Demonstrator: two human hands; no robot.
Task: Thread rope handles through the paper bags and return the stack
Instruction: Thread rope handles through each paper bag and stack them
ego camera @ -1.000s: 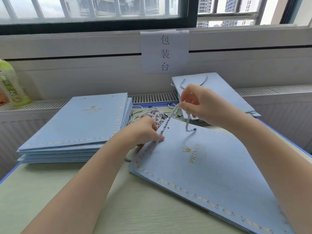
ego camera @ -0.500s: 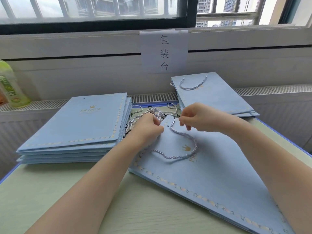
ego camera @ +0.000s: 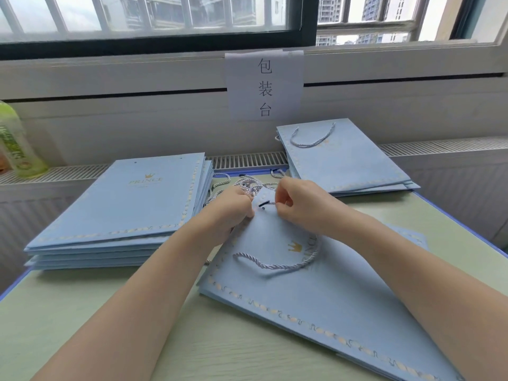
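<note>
A: Starting at the far left, what is sitting there?

B: A green bottle (ego camera: 16, 144) is standing on the sill, and just right of it the unthreaded stack (ego camera: 121, 210) of blue bags is lying flat, its punched holes at the far edge.

A: And the hands?

B: The left hand (ego camera: 233, 213) is curling its fingers over the top edge of the working bag (ego camera: 316, 292), seemingly holding it down; I cannot tell whether it is also pinching cord. Behind it the loose ropes (ego camera: 247, 185) are lying in a tangle.

A: Where is the handle itself?

B: The rope handle (ego camera: 275, 264) is looping across the bag's face, towards the person. The right hand (ego camera: 297, 204) is pinching its free end, whose dark tip (ego camera: 265, 204) is pointing leftwards, lying almost level.

A: So the hole?

B: The hole (ego camera: 263, 208) is sitting just below and beside that tip, between the two hands. I judge the right hand is the nearer one for pushing it in.

A: Farther right?

B: The finished stack (ego camera: 349, 160) is resting by the wall, a handle showing on top.
</note>
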